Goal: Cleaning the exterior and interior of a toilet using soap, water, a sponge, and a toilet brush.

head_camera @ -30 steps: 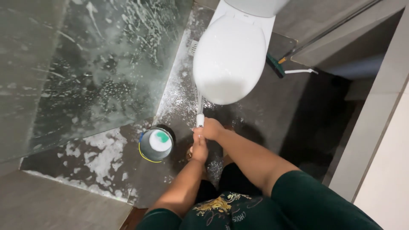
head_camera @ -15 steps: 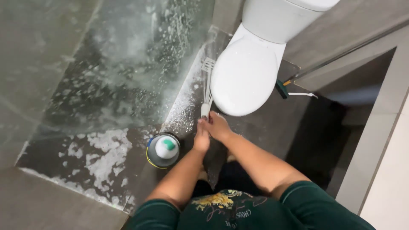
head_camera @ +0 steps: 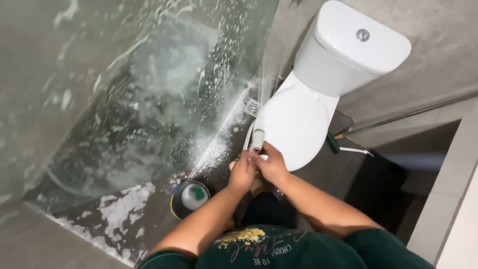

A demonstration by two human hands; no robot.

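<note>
Both hands meet just below the centre of the frame, over the front edge of the closed toilet lid [head_camera: 298, 127]. The right hand [head_camera: 271, 163] is clamped around the white handle of a hand-held bidet sprayer [head_camera: 258, 135], fingers wrapped tight. The left hand [head_camera: 242, 174] is closed too, pressed against the right one at the base of the handle; whether it grips the handle itself or only steadies the other hand cannot be told. The nozzle points toward the upper middle of the frame, and a fan of water leaves it toward the glass shower partition [head_camera: 149, 99], which is streaked with soap foam.

The step in hand looks like rinsing: suds cling to the glass and lie in white patches on the dark floor [head_camera: 124, 209] at lower left. A small floor drain [head_camera: 253, 106] sits just left of the toilet bowl. A round container with a green-and-white top [head_camera: 191, 197] stands on the floor beside the left forearm.

Sweeping the spray leftward across the foamy glass would call for a firm hold on the trigger and a slow turn of both wrists together.
</note>
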